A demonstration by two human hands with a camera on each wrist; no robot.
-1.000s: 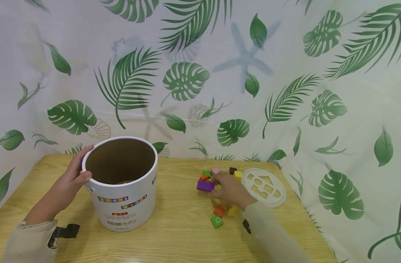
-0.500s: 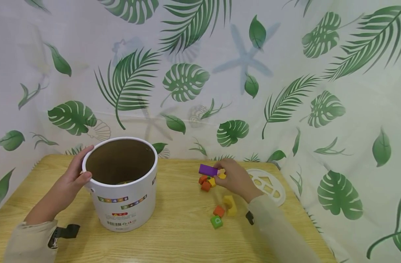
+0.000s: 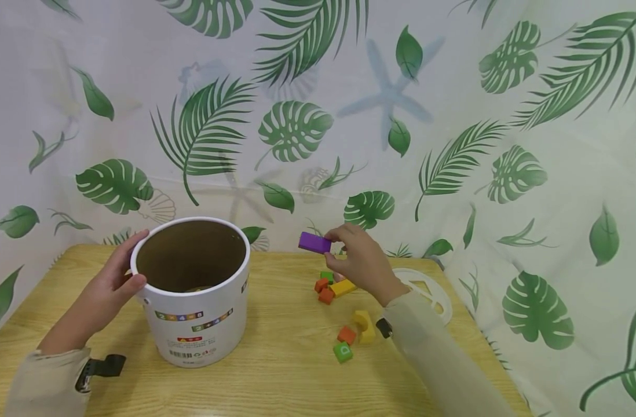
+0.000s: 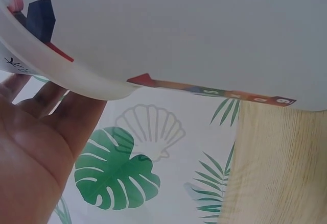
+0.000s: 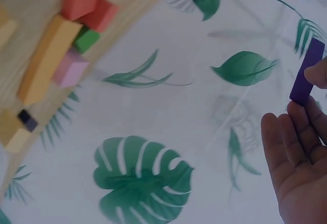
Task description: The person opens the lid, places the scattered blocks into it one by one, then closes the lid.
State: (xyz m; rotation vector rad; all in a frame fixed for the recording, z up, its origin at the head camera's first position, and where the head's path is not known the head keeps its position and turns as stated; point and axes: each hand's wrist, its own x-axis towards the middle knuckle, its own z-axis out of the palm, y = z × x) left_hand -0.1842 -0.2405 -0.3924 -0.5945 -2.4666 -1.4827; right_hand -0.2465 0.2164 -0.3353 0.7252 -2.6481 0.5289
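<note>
A tall white bucket (image 3: 203, 324) with printed sums on its side stands upright at the left of the table. My left hand (image 3: 101, 295) holds it at the rim, thumb toward the front and fingers toward the back. In the left wrist view, the fingers (image 4: 76, 114) meet the lip of the bucket (image 4: 204, 35). Raised over the back edge of the table, my right hand (image 3: 362, 260) pinches a purple rectangular block (image 3: 314, 242) by one end. The right wrist view shows the purple block (image 5: 307, 71) between thumb and fingertips.
Below the right hand lie a long yellow block (image 3: 343, 288), orange blocks (image 3: 325, 296) and a green one (image 3: 326, 276). Nearer are a yellow arch block (image 3: 366, 327), an orange block (image 3: 346, 335) and a green block (image 3: 343, 351). A white lid with cutouts (image 3: 438, 289) lies right. Leaf-printed cloth hangs behind.
My right hand has lifted the purple block from the pile, up and slightly left. The left hand and the bucket have stayed put.
</note>
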